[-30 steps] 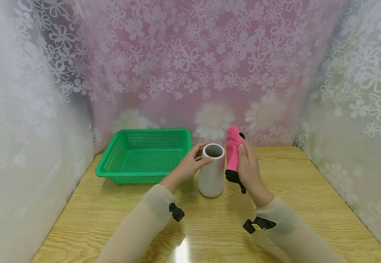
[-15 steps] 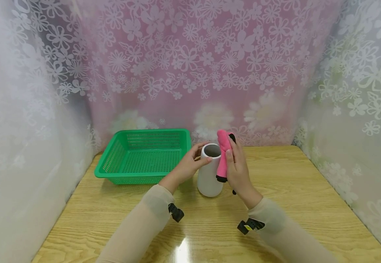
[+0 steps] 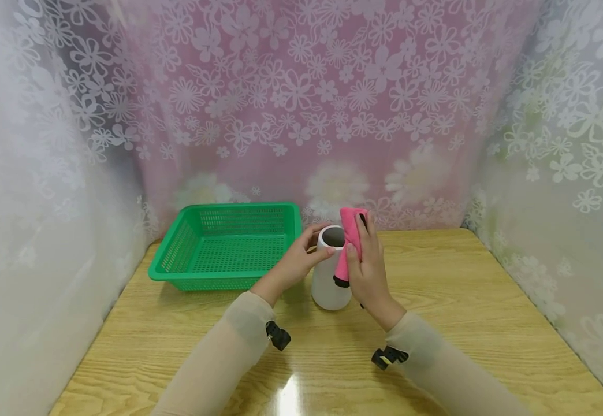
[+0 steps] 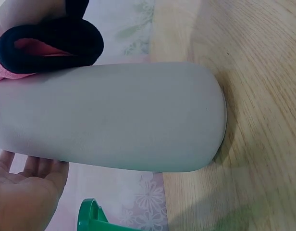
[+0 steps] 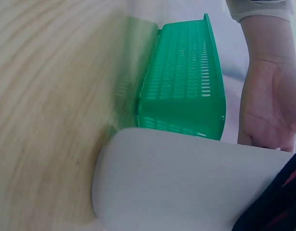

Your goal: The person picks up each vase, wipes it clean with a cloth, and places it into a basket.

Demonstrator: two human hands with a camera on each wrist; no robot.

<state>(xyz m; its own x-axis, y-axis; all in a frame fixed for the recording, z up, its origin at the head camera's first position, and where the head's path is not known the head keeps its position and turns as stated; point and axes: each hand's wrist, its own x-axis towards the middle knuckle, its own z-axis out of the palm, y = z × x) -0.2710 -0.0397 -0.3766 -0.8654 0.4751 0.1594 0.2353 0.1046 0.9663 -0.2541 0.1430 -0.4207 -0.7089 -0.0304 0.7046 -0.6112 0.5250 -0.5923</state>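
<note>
A tall white vase (image 3: 327,286), open at the top, stands upright on the wooden table. My left hand (image 3: 298,257) grips it near the rim from the left, thumb in front and fingers behind. In my right hand (image 3: 371,274) is a folded pink cloth (image 3: 350,228) with black edging, held against the vase's upper right side. The left wrist view shows the cloth's black rolled edge (image 4: 56,45) touching the vase wall (image 4: 129,118). In the right wrist view, the left palm (image 5: 270,103) is beyond the vase (image 5: 172,178).
A green perforated plastic basket (image 3: 229,276) sits on the table to the left of the vase, close to my left forearm. Floral curtains (image 3: 301,115) hang behind and on both sides of the wooden table (image 3: 468,312).
My right hand has moved left with the pink cloth, from beside the vase to against its upper right side. The left hand keeps its hold and the vase stays in place.
</note>
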